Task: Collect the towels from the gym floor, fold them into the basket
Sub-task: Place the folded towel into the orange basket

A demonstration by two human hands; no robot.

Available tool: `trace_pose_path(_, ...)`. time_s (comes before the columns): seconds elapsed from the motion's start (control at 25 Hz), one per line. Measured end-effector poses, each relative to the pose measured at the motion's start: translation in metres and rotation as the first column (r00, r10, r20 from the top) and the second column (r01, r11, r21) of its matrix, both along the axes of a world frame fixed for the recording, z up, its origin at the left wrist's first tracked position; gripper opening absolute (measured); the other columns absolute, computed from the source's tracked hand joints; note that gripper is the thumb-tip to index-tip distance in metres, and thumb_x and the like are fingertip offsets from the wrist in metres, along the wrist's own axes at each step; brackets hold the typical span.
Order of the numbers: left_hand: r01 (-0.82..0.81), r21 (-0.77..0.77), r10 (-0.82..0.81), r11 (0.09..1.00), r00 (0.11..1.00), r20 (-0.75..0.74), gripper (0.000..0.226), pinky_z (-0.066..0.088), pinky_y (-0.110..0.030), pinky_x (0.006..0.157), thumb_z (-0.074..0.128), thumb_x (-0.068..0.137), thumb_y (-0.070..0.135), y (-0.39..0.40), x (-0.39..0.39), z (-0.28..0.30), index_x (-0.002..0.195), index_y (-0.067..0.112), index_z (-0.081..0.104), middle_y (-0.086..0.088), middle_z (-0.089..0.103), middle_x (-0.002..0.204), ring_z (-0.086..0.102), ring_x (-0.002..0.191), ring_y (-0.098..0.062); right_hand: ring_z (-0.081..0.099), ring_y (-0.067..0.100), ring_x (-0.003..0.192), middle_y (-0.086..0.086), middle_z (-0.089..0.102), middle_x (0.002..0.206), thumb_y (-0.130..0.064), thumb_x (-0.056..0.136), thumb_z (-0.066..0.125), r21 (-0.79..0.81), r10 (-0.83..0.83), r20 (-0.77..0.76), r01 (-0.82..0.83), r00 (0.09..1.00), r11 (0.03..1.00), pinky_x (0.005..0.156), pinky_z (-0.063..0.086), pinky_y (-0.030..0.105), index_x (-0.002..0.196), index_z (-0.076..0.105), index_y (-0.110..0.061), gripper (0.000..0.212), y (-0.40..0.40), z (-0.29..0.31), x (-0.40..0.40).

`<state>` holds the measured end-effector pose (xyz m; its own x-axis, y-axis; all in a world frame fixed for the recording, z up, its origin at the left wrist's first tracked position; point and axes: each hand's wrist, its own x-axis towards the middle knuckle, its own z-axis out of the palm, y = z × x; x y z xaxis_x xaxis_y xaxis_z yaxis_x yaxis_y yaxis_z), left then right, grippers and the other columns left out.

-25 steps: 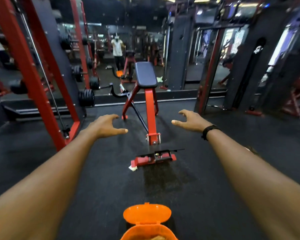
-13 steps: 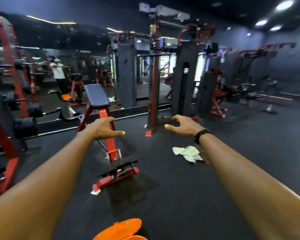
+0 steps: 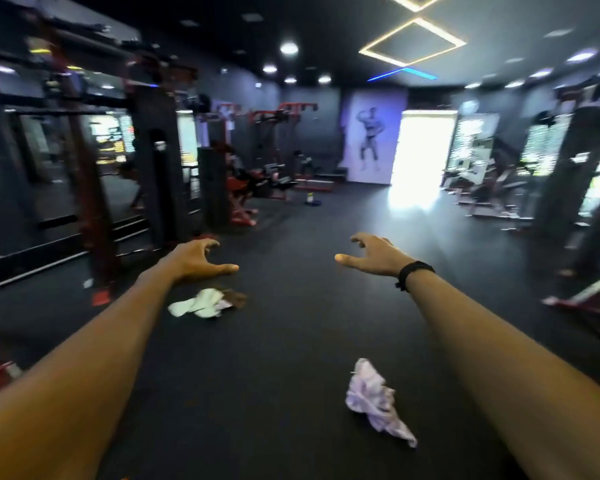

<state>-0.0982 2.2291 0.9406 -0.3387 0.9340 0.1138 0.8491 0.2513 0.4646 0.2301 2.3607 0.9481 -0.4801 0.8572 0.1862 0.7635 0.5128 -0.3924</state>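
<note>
Towels lie loose on the dark gym floor (image 3: 291, 341), crumpled as dropped, none yet folded. The pale towel (image 3: 198, 303) sits just below the left hand in the view, with a darker brown cloth (image 3: 236, 298) touching its right edge; blur makes it uncertain whether this is a second towel or part of the first. The lilac towel (image 3: 374, 400) lies nearer the person, between the two forearms and closer to the right one.

Both arms extend forward at about the same height, well above the floor. The left hand (image 3: 196, 259) is empty, thumb out, fingers loosely curved. The right hand (image 3: 373, 254), wearing a black wristband (image 3: 413, 273), is likewise empty and relaxed. This posture suits scanning and approaching, not grasping.

No basket appears in the view. The likely step in hand is locating towels; collection appears barely begun.
</note>
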Motion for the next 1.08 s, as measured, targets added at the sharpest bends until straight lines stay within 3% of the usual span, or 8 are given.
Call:
trace_pose_path(0.16,0.25,0.048,-0.251,0.967,0.967,0.032,0.093,0.039,-0.04,0.108,0.07,0.068,0.065,0.041,0.105,0.014,0.143,0.019,0.042,-0.009,0.05,0.141,0.05,0.127,-0.025,0.045,0.026,0.13,0.009,0.046,0.143,-0.054,0.087,0.06,0.011,-0.23,-0.034,0.231,0.973,0.973,0.105,0.035,0.036,0.142,0.041,-0.011,0.073,-0.043,0.021,0.135)
trace_pose_path(0.36,0.513,0.108,-0.519,0.852,0.854,0.034,0.085,0.04,-0.04,0.104,0.07,0.072,0.061,0.067,0.228,0.025,0.142,0.019,0.044,-0.008,0.052,0.14,0.052,0.124,-0.026,0.047,0.024,0.129,0.009,0.047,0.144,-0.055,0.082,0.066,-0.011,-0.525,-0.132,0.528,0.841,0.849,0.102,0.039,0.033,0.142,0.042,-0.012,0.078,-0.128,0.032,0.262)
trace_pose_path(0.56,0.753,0.087,-0.758,0.652,0.651,0.041,0.082,0.039,-0.043,0.104,0.068,0.074,0.06,0.045,0.359,0.016,0.141,0.018,0.045,-0.01,0.054,0.136,0.053,0.122,-0.029,0.045,0.024,0.131,0.009,0.044,0.146,-0.053,0.081,0.067,-0.073,-0.746,-0.131,0.744,0.653,0.664,0.101,0.037,0.03,0.143,0.039,-0.011,0.079,-0.252,0.018,0.345)
trace_pose_path(0.88,0.949,0.055,-0.948,0.31,0.304,0.093,0.08,0.038,-0.036,0.104,0.073,0.072,0.057,-0.058,0.533,-0.023,0.138,0.018,0.049,-0.009,0.056,0.135,0.052,0.123,-0.027,0.044,0.024,0.132,0.011,0.042,0.146,-0.056,0.084,0.061,-0.137,-0.953,-0.075,0.944,0.294,0.301,0.103,0.036,0.032,0.146,0.034,-0.011,0.081,-0.465,-0.014,0.439)
trace_pose_path(1.08,0.994,-0.003,-0.983,0.113,0.112,0.145,0.103,0.04,-0.04,0.106,0.071,0.059,0.073,-0.123,0.639,-0.031,0.141,0.018,0.045,-0.01,0.054,0.136,0.052,0.121,-0.026,0.046,0.026,0.129,0.011,0.045,0.144,-0.054,0.085,0.062,-0.149,-0.99,-0.064,0.98,0.125,0.134,0.101,0.037,0.033,0.142,0.039,-0.011,0.075,-0.57,-0.022,0.493)
